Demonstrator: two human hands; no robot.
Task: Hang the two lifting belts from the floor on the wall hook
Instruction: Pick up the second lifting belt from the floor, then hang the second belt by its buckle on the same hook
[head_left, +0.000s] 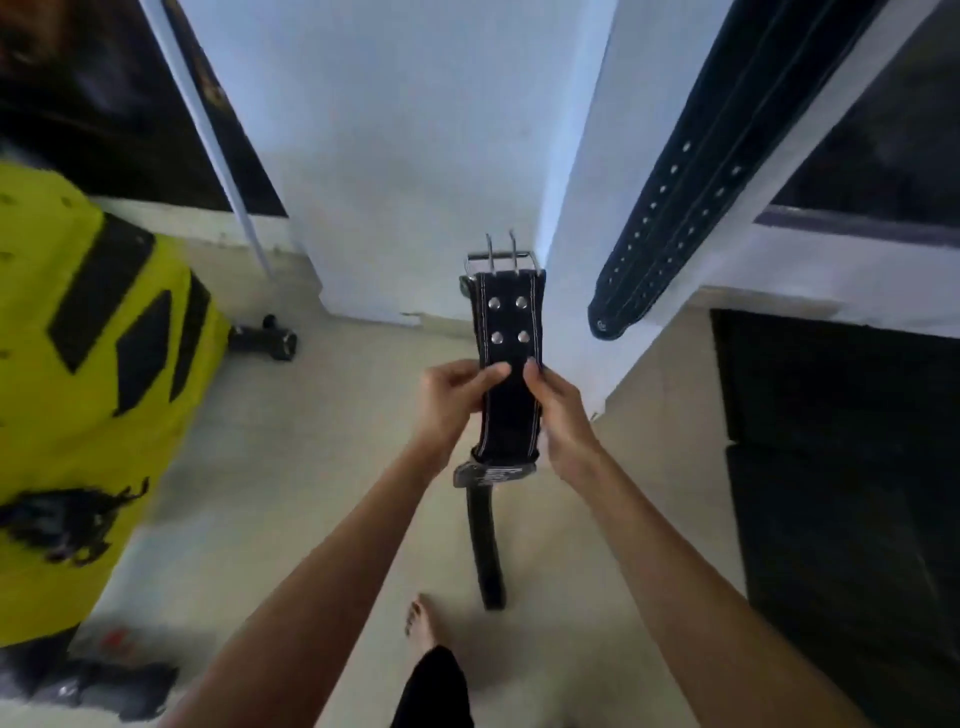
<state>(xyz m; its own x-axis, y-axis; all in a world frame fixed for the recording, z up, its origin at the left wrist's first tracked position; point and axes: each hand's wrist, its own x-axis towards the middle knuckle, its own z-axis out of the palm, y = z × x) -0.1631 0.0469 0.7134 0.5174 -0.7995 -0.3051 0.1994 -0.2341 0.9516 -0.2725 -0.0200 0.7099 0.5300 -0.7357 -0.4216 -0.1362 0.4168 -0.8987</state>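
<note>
I hold a black lifting belt (509, 332) upright in front of me, its metal double-prong buckle (501, 257) at the top and its tail hanging down toward the floor. My left hand (449, 402) pinches its left edge and my right hand (558, 415) pinches its right edge, just below the four rivets. A second black belt (691, 171) with rows of holes hangs down along the white wall at the upper right. The hook itself is out of view.
A large yellow and black object (93, 395) fills the left side. A dark dumbbell (265, 340) lies on the beige floor by the wall base. Black mats (841, 467) cover the floor on the right. My bare foot (422, 623) stands below the belt.
</note>
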